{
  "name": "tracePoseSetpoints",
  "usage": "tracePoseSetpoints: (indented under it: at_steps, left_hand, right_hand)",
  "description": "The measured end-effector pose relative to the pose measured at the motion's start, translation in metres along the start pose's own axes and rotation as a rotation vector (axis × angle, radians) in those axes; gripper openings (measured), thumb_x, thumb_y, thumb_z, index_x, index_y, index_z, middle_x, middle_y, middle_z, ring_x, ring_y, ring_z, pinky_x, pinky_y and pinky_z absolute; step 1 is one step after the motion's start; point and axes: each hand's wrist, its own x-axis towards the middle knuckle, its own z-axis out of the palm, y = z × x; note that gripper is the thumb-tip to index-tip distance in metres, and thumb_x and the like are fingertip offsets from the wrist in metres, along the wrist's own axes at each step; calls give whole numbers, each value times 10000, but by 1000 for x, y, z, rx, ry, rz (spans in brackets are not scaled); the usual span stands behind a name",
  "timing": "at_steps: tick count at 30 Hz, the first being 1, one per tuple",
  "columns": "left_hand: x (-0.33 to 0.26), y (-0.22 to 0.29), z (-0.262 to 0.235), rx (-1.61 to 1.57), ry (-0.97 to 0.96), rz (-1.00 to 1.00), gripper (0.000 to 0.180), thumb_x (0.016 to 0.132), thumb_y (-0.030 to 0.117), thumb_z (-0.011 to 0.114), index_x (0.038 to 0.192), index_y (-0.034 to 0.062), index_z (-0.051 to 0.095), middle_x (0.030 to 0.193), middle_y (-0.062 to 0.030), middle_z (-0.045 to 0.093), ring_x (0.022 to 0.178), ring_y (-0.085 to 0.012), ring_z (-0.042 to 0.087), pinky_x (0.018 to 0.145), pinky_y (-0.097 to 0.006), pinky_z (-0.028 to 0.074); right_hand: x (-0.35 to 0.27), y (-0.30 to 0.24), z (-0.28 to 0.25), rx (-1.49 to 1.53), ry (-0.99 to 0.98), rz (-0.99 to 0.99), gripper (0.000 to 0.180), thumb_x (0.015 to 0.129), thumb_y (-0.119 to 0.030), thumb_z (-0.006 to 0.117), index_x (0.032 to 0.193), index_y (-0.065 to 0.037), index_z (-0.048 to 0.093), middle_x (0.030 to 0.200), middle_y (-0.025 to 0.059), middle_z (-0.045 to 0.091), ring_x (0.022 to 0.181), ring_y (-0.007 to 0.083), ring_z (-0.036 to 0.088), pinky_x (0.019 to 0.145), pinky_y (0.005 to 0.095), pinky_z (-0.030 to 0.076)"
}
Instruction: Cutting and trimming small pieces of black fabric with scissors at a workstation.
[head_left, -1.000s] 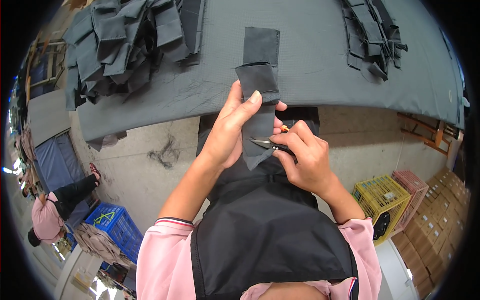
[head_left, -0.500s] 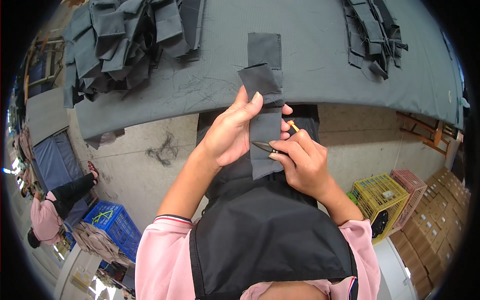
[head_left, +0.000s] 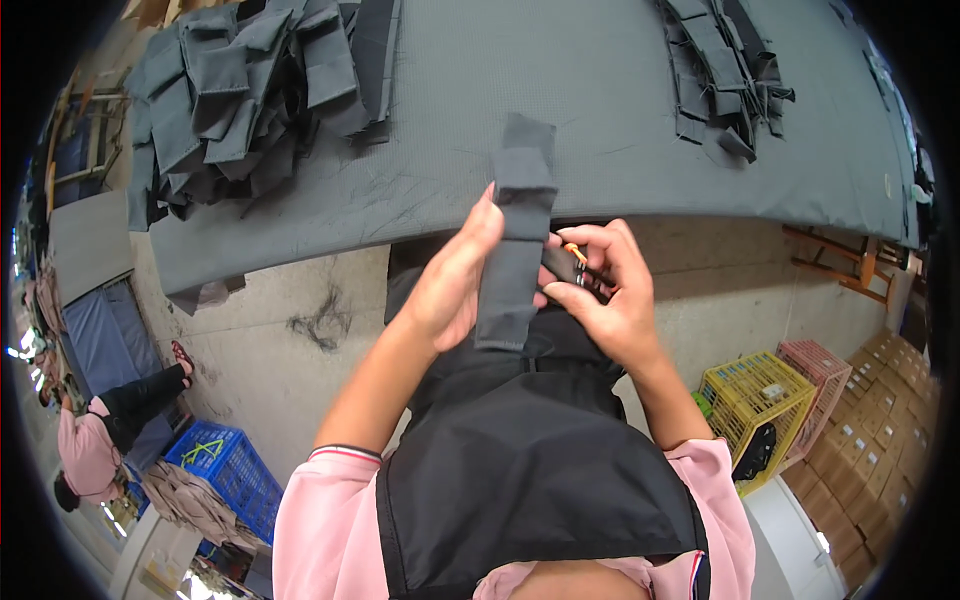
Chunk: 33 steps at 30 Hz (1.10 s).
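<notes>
A dark grey sewn fabric strip (head_left: 510, 290) with a folded, overlapping upper part hangs before my apron, its far end over the table edge. My left hand (head_left: 450, 275) is closed on its left side, thumb on top and fingers behind; some fingertips show past the right edge. Just right of the strip, my right hand (head_left: 625, 295) is closed around small thread snips (head_left: 579, 266) with an orange part. The snips' blades are partly hidden, so I cannot tell whether they touch the cloth.
On the grey cloth-covered table (head_left: 600, 120) lie a big heap of similar strips (head_left: 225, 100) at left and a smaller bundle (head_left: 720, 70) at right. Yellow crate (head_left: 755, 390) and cartons (head_left: 860, 450) stand right. At left are a blue crate (head_left: 235, 470) and another person (head_left: 95, 450).
My right hand has turned and lifted the snips off the strip's lower part to its right side. The strip has tilted and shifted slightly left, and its raised flap now lies flatter.
</notes>
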Motion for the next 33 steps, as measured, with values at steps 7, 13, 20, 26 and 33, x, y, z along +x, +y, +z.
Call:
tracePoseSetpoints:
  at_steps: [7,13,20,26,33]
  left_hand:
    - [-18,-17,18,222,81,111,854,814,-34,398,1476,179,-96,1332,-191,378,852,-213,602,718,-349,537]
    - [-22,-34,14,149,196,-7,554,902,143,563,1326,73,213,1259,-199,456,777,-226,631,667,-330,545]
    - [-15,-11,4,1393,93,793,474,750,322,755,947,-73,582,1430,-213,308,1265,-336,384,1018,-444,336]
    - [-12,-16,-14,1189,214,761,322,748,266,746,871,-6,626,1229,-99,574,1246,-371,410,1052,-458,300]
    - [-11,-20,-18,927,198,635,377,828,353,677,949,-2,630,1240,-123,549,1186,-280,455,1037,-429,325]
  right_hand:
    - [20,23,21,-76,188,-289,228,735,75,609,937,-32,609,817,46,477,636,97,508,516,234,446]
    - [37,5,21,682,271,154,137,916,-116,561,808,-47,511,717,-42,428,581,28,367,486,197,317]
    - [60,-3,19,688,-156,513,179,871,-187,627,762,-87,528,712,-46,508,595,12,410,472,187,307]
    - [45,18,32,473,-17,205,179,877,-190,621,898,-20,567,777,-10,570,692,50,495,594,210,414]
    - [-18,-3,-1,-124,162,-62,275,739,-30,711,992,-42,605,805,68,607,639,178,607,589,268,482]
